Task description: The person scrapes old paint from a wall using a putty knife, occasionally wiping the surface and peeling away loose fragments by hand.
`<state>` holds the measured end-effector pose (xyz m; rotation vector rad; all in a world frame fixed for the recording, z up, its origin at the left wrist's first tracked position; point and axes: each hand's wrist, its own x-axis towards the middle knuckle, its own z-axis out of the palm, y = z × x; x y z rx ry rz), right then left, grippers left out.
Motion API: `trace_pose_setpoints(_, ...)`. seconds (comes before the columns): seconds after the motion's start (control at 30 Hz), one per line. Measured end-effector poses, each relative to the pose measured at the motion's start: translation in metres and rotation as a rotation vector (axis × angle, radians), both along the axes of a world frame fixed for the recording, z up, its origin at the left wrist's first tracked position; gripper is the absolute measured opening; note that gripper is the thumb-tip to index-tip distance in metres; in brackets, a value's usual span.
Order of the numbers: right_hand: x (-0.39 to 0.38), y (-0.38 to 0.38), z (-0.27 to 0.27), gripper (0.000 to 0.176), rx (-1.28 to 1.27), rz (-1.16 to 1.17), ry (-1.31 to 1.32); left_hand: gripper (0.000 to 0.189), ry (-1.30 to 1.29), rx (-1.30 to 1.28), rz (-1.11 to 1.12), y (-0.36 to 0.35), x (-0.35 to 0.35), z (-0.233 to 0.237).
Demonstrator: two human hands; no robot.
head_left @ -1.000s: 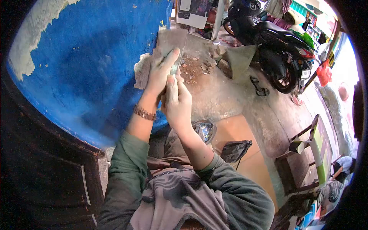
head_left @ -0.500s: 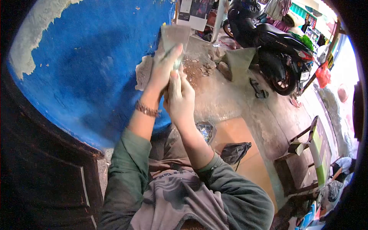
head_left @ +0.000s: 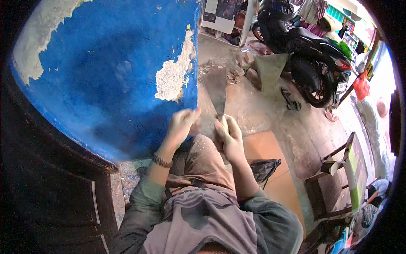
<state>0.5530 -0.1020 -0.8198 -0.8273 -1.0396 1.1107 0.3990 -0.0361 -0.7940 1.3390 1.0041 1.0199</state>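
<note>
My right hand (head_left: 230, 137) is closed around the pale handle of a scraper (head_left: 218, 89). Its wide, flat metal blade points up and away from me, over the floor just right of the wall edge. My left hand (head_left: 181, 126) is off the tool, to its left and in front of the lower wall. It is slightly blurred, with thumb and fingers apart and nothing visible between them. On the blue painted wall (head_left: 114, 76), a bare pale patch (head_left: 173, 78) with ragged edges shows near the corner. Another stripped area (head_left: 27, 59) lies at the upper left.
Rubble (head_left: 237, 74) and a cloth-like sheet (head_left: 270, 72) lie beyond the wall corner. A motorcycle (head_left: 308, 55) stands at the upper right, a sandal (head_left: 290, 98) near it. A black plastic bag (head_left: 264, 169) rests beside my leg. Wooden furniture (head_left: 334, 182) and another person (head_left: 376, 190) are at right.
Both hands were together on the scraper, raised by the wall edge. Now they are lower and apart: the left has let go, and the right has moved right with the scraper.
</note>
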Motion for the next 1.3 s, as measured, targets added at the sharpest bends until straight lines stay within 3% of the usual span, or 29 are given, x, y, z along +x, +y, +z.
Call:
trace_pose_setpoints(0.03, 0.004, 0.0, -0.013, 0.032, 0.038, -0.243, -0.252, 0.032, 0.128, -0.013, 0.061, 0.004, -0.009, -0.025)
trace_pose_setpoints(0.07, 0.006, -0.003, -0.02, 0.036, 0.008, -0.307, -0.256, 0.032, 0.13, -0.024, 0.06, 0.005, -0.015, -0.043)
trace_pose_setpoints(0.13, 0.012, -0.016, -0.007, 0.036, -0.107, -0.205, -0.147, 0.021, 0.546, 0.342, 0.253, 0.001, -0.021, -0.061)
trace_pose_setpoints(0.17, 0.014, -0.019, 0.001, 0.036, -0.204, -0.104, -0.037, 0.021, 0.549, 0.334, 0.253, 0.0, -0.02, -0.062)
trace_pose_setpoints(0.23, 0.014, -0.019, 0.001, 0.036, -0.228, -0.048, 0.019, 0.013, 0.429, 0.651, 0.345, 0.0, -0.014, -0.037)
trace_pose_setpoints(0.33, 0.011, -0.018, -0.011, 0.036, -0.175, -0.123, 0.037, 0.019, 0.533, 1.236, 0.567, 0.021, -0.006, 0.022)
trace_pose_setpoints(0.43, 0.005, -0.025, -0.016, 0.036, -0.194, -0.091, 0.168, 0.044, 0.651, 1.532, 0.738, 0.051, 0.004, 0.079)
trace_pose_setpoints(0.57, -0.011, -0.031, 0.001, 0.03, -0.234, -0.097, 0.22, 0.06, 0.965, 1.595, 0.801, 0.088, 0.01, 0.085)
trace_pose_setpoints(0.7, -0.009, -0.028, -0.006, 0.031, -0.1, -0.069, 0.147, 0.064, 1.194, 1.413, 0.299, 0.079, -0.006, -0.007)
trace_pose_setpoints(0.77, -0.006, -0.031, -0.012, 0.034, -0.143, -0.045, 0.169, 0.061, 1.196, 1.328, 0.155, 0.062, -0.024, -0.046)
trace_pose_setpoints(0.87, -0.007, -0.034, -0.019, 0.034, -0.21, -0.017, 0.176, 0.056, 1.138, 1.356, 0.122, 0.049, -0.045, -0.068)
trace_pose_setpoints(0.9, -0.007, -0.033, -0.02, 0.032, -0.226, -0.015, 0.168, 0.056, 1.14, 1.352, 0.12, 0.049, -0.046, -0.062)
trace_pose_setpoints(1.03, -0.009, -0.029, -0.031, 0.034, -0.205, -0.007, 0.134, 0.061, 1.048, 1.46, 0.471, 0.059, -0.042, 0.005)
trace_pose_setpoints(1.1, -0.01, -0.029, -0.031, 0.035, -0.223, 0.03, 0.152, 0.064, 1.007, 1.472, 0.5, 0.066, -0.036, 0.031)
trace_pose_setpoints(1.2, -0.012, -0.028, -0.035, 0.035, -0.215, 0.027, 0.167, 0.06, 1.208, 1.536, 0.514, 0.079, -0.036, 0.032)
trace_pose_setpoints(1.3, -0.008, -0.023, -0.04, 0.038, -0.189, 0.007, 0.087, 0.056, 1.23, 1.495, 0.474, 0.073, -0.04, 0.028)
